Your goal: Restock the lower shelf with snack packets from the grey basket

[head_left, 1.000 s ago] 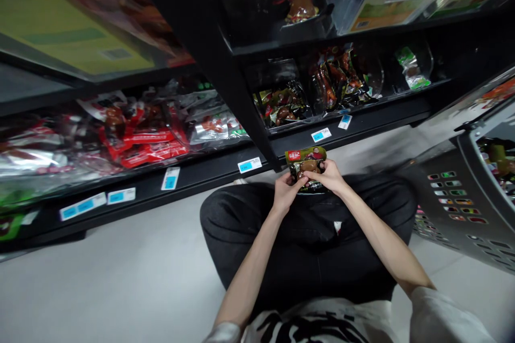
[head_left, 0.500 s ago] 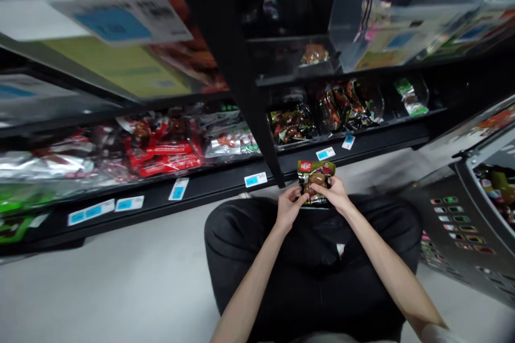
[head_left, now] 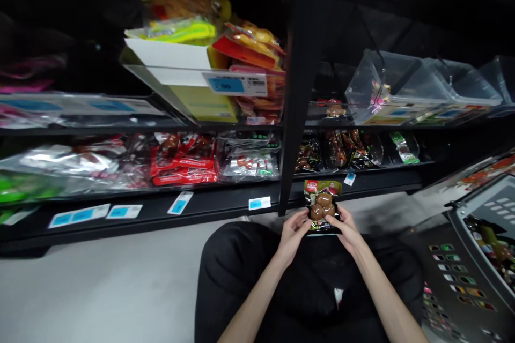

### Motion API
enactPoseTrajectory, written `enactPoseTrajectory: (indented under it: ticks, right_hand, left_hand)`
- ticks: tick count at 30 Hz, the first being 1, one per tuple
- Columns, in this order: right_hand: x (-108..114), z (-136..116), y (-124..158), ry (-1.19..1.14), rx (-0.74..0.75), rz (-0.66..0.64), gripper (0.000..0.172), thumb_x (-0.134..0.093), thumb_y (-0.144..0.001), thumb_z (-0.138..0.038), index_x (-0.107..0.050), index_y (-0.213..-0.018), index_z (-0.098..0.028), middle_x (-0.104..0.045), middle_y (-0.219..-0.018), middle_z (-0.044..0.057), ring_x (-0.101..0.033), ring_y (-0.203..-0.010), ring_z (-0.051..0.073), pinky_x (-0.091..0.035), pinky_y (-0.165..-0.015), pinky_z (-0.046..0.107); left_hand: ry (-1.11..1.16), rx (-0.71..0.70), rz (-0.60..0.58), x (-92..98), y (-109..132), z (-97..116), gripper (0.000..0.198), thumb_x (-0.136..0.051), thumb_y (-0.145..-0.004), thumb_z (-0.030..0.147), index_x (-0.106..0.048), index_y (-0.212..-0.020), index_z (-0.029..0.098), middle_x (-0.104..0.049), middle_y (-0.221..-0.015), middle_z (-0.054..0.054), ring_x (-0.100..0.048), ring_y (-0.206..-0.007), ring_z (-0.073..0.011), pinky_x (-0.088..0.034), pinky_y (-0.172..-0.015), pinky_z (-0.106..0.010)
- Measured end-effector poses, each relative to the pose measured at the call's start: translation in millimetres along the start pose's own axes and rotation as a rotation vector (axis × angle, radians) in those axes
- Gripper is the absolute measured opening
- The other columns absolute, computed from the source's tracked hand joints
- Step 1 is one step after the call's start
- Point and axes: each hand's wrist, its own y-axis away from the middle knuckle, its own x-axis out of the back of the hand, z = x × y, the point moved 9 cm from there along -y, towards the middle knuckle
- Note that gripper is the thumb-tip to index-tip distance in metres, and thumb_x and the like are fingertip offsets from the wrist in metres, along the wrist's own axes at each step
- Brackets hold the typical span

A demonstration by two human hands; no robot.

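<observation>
Between my two hands is a packet of brown eggs [head_left: 323, 201], dark at the sides with a green and red top. It stands upright in front of the lower shelf, above my crossed legs. My left hand [head_left: 295, 230] is closed on the packet's lower left edge. My right hand [head_left: 345, 225] grips its lower right side, thumb lying on the front. The fingers behind the packet are hidden. Just beyond it, the lower shelf holds dark packets [head_left: 308, 156] in a clear tray.
Red packets [head_left: 185, 163] and silver packets [head_left: 249, 163] fill the lower shelf left of a black post [head_left: 300, 86]. Above are a yellow box [head_left: 201, 102] and clear plastic bins [head_left: 396, 83]. At right stands a grey shopping basket [head_left: 454, 236] with packets inside.
My view has tilted up, so more of the upper shelf shows. The packet now faces me with its eggs less covered, as my fingers have shifted out to its sides.
</observation>
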Motion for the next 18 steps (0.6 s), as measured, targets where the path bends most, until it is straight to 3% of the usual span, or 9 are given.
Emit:
enactPoseTrajectory:
  ticks: [4,9,14,16,18]
  right_hand:
    - [-1.2,-47.7,-14.0,0.041,0.131,0.052,0.06,-0.09,-0.062,-0.039,-0.069,-0.116,-0.022,-0.07,-0.126,0.01,-0.061,-0.123,0.033,-0.046,-0.11,0.052]
    - [-27.8,-105.5,-74.0,0.093,0.309,0.1,0.056,-0.084,-0.068,-0.04,-0.068,-0.117,-0.018,-0.067,-0.131,0.011,-0.056,-0.13,0.028,-0.041,-0.115,0.045]
    - [-40.3,-106.1,-141.3,0.158,0.355,0.126,0.066,-0.079,-0.067,-0.033,-0.061,-0.128,-0.017,-0.059,-0.141,0.015,-0.053,-0.134,0.027,-0.043,-0.112,0.043]
    - [-34.4,-98.5,-146.6,0.241,0.376,0.165,0.061,-0.074,-0.071,-0.031,-0.06,-0.129,-0.017,-0.058,-0.142,0.015,-0.052,-0.135,0.027,-0.042,-0.113,0.046]
    - [-28.3,-96.1,-134.0,0.362,0.443,0.2,0.052,-0.069,-0.075,-0.029,-0.063,-0.126,-0.02,-0.056,-0.144,0.013,-0.05,-0.138,0.027,-0.039,-0.116,0.047]
  left_hand:
    - [0.132,0.062,-0.15,-18.1,7.6,6.0,0.049,-0.073,-0.08,0.058,-0.074,-0.102,0.015,-0.072,-0.112,-0.015,-0.07,-0.096,-0.0259,-0.059,-0.078,-0.039]
    - [0.093,0.104,-0.121,-15.2,5.9,6.3,0.05,-0.07,-0.081,0.06,-0.074,-0.095,0.011,-0.074,-0.102,-0.017,-0.069,-0.084,-0.0218,-0.056,-0.071,-0.032]
    - [0.074,0.116,-0.086,-10.6,3.0,4.3,0.051,-0.071,-0.078,0.061,-0.073,-0.091,0.012,-0.074,-0.096,-0.016,-0.068,-0.078,-0.0202,-0.054,-0.067,-0.03]
    - [0.071,0.121,-0.074,-9.6,2.8,3.8,0.05,-0.071,-0.078,0.061,-0.072,-0.09,0.012,-0.075,-0.094,-0.015,-0.068,-0.077,-0.0198,-0.052,-0.067,-0.03]
    - [0.062,0.127,-0.068,-9.2,3.0,2.9,0.051,-0.071,-0.078,0.062,-0.072,-0.089,0.012,-0.075,-0.093,-0.015,-0.068,-0.077,-0.0199,-0.052,-0.067,-0.03]
